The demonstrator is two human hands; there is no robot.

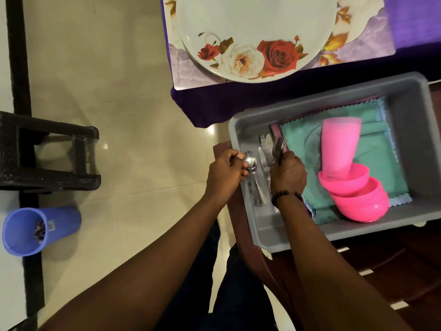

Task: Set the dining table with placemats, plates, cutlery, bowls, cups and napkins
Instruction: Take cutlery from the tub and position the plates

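A grey tub (415,111) sits on a brown chair below the table edge. Inside it lie loose knives and spoons (262,168), teal cloth napkins (381,163), a pink cup (338,149) and two pink bowls (358,197). My left hand (226,173) grips a spoon (250,162) at the tub's left rim. My right hand (288,175), with a bead bracelet on its wrist, holds forks (279,145) upright over the cutlery. On the table above, a white plate with red and white roses (257,32) rests on a floral placemat (179,68).
The table carries a purple cloth (214,103). The brown chair (381,271) under the tub fills the lower right. A dark stool (47,151) stands on the tiled floor at left, with a blue cup (35,230) lying near it.
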